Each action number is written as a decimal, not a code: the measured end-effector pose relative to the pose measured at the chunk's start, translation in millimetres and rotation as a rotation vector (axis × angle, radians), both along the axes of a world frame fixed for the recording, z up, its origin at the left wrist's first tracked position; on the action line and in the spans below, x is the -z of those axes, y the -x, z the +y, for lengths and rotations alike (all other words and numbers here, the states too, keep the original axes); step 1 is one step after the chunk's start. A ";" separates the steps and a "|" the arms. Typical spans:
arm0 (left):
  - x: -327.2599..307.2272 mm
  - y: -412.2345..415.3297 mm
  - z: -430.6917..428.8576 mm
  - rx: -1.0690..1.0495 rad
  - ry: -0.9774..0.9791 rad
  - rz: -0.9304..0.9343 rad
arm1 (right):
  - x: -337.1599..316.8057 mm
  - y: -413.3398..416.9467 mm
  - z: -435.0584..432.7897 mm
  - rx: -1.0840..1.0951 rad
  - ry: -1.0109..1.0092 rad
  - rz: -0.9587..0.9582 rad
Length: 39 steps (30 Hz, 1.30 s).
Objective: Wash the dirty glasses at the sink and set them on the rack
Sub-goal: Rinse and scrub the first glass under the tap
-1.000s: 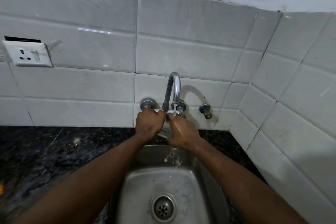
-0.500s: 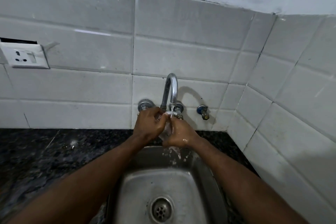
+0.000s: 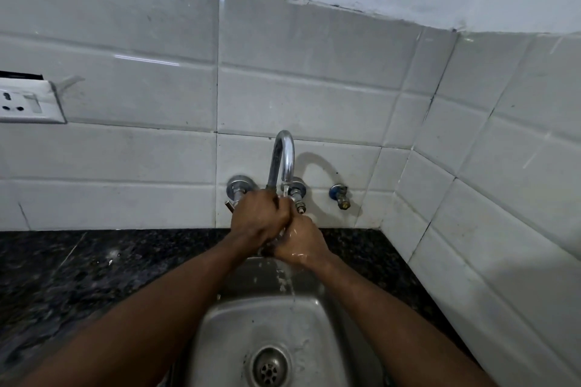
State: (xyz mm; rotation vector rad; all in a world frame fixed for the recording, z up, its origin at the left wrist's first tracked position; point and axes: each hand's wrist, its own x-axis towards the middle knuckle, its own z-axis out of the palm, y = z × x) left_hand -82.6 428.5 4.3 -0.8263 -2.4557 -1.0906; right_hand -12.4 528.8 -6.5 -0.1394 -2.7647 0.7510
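Note:
My left hand (image 3: 259,217) and my right hand (image 3: 300,242) are pressed together just under the spout of the chrome tap (image 3: 283,157). They are clasped around a small clear glass (image 3: 284,232), of which only a pale sliver shows between the fingers. A thin stream of water falls from the spout onto my hands. It runs off them down the back wall of the steel sink (image 3: 239,324). Both hands are wet. No rack is in view.
The drain (image 3: 268,366) lies at the bottom of the sink basin. Dark speckled stone counter (image 3: 94,276) flanks the sink on both sides. Two valve handles (image 3: 239,187) and a small side cock (image 3: 339,196) stick out of the tiled wall. A socket (image 3: 25,102) is at the far left.
My hands have closed tighter together and shifted slightly left under the spout, my left hand now over my right. The glass shows less than before. Water keeps running.

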 end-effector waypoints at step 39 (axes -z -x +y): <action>-19.7 -5.9 6.0 0.124 0.374 -0.045 | -2.8 -2.7 34.7 -0.247 0.591 -0.219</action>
